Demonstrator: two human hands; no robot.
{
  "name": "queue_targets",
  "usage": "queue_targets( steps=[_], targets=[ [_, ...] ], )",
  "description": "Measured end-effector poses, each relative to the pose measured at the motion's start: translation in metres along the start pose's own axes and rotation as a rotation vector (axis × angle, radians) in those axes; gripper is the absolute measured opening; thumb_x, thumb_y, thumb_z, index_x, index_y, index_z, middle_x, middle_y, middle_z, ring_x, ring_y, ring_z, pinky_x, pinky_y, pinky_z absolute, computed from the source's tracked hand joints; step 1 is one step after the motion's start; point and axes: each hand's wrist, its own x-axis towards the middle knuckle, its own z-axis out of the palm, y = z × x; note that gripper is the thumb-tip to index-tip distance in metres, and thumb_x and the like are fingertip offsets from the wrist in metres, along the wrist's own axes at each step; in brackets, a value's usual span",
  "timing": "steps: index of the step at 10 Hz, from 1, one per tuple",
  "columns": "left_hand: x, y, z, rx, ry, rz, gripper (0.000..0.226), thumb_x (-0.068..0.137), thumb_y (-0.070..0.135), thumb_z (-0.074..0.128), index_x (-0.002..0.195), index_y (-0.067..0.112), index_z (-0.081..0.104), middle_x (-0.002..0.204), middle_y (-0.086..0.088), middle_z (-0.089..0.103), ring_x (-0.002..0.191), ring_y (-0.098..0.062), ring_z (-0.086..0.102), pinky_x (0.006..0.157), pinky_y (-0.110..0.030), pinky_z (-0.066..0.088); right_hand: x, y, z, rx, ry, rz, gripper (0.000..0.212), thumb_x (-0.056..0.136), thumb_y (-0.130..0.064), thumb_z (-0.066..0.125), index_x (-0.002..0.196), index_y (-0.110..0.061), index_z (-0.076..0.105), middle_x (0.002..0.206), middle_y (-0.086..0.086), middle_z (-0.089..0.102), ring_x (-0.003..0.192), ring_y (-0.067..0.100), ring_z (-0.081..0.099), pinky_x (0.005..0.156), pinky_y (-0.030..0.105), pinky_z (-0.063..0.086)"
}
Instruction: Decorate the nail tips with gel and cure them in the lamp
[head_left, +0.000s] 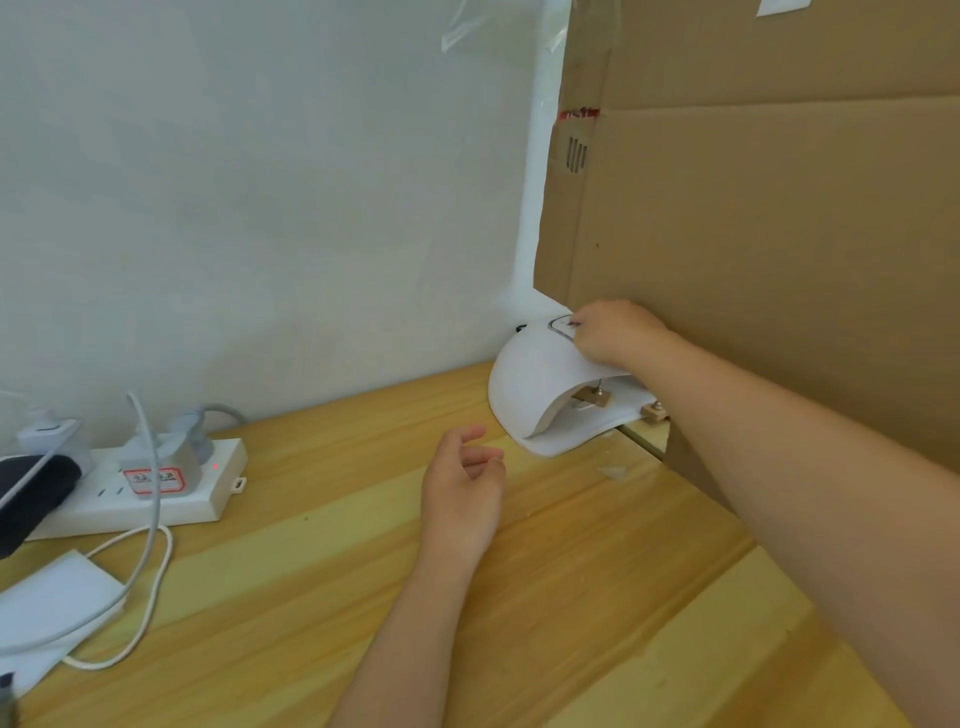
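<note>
White, glossy plastic: we note the dome-shaped lamp (535, 387) sitting right of centre in the frame, at the far edge of the pale wooden desk (545, 571), against the wall and half tucked behind a tall sheet of cardboard (769, 249). Its arched mouth faces lower right, and a thin white base plate sticks out beneath it. Inside the opening we see a small tan stand with metal pins (595, 396); a second similar one (654, 411) shows just to the right, at the edge of the forearm. Whether nail tips sit on them is too small for us to tell. A dark oval outline marks the control panel on top of the dome.

Our right hand (613, 332) rests on the top of the lamp, fingers curled down with the tips at that panel; it holds nothing. Our left hand (465, 483) hovers over the desk just left of the lamp's mouth, fingers loosely curled and empty.

At lower left of the frame lies a white power strip (156, 499) with several plugs and a red indicator light, cables (150, 519) looping across a white adapter (52, 608).
</note>
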Motion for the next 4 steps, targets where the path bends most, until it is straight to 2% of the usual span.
queue_targets(
  steps=[1, 2, 3, 4],
  targets=[
    [0.001, -0.003, 0.000, -0.019, 0.014, 0.010, 0.028, 0.086, -0.003, 0.048, 0.100, 0.020, 0.051, 0.080, 0.003, 0.059, 0.059, -0.001, 0.052, 0.047, -0.010, 0.040, 0.005, -0.001, 0.000, -0.009, 0.009, 0.029, 0.038, 0.092, -0.007, 0.038, 0.127, -0.011, 0.054, 0.125, 0.009, 0.057, 0.108, 0.029, 0.054, 0.081, 0.027, 0.043],
    [0.000, -0.004, -0.001, -0.026, 0.020, 0.016, 0.028, 0.085, -0.004, 0.048, 0.099, 0.020, 0.052, 0.077, 0.003, 0.060, 0.050, 0.006, 0.050, 0.050, -0.012, 0.042, 0.005, -0.003, -0.001, 0.022, -0.007, 0.088, 0.036, 0.090, -0.005, 0.038, 0.119, -0.012, 0.059, 0.099, 0.007, 0.059, 0.086, 0.026, 0.054, 0.067, 0.025, 0.039],
    [0.000, -0.003, -0.001, -0.032, 0.013, 0.014, 0.024, 0.087, 0.001, 0.051, 0.091, 0.024, 0.054, 0.072, 0.004, 0.060, 0.059, -0.005, 0.054, 0.059, -0.023, 0.045, -0.004, -0.005, 0.004, 0.030, 0.093, 0.104, 0.035, 0.093, -0.010, 0.039, 0.122, -0.016, 0.057, 0.113, 0.004, 0.060, 0.099, 0.026, 0.056, 0.071, 0.023, 0.038],
    [-0.001, 0.001, 0.000, -0.031, 0.016, 0.018, 0.021, 0.090, 0.008, 0.050, 0.077, 0.024, 0.055, 0.065, 0.004, 0.057, 0.050, -0.001, 0.051, 0.055, -0.025, 0.041, -0.029, -0.004, 0.016, 0.313, 0.244, 0.087, 0.041, 0.095, -0.014, 0.036, 0.133, -0.023, 0.047, 0.132, 0.004, 0.053, 0.118, 0.026, 0.049, 0.084, 0.028, 0.040]
  ],
)
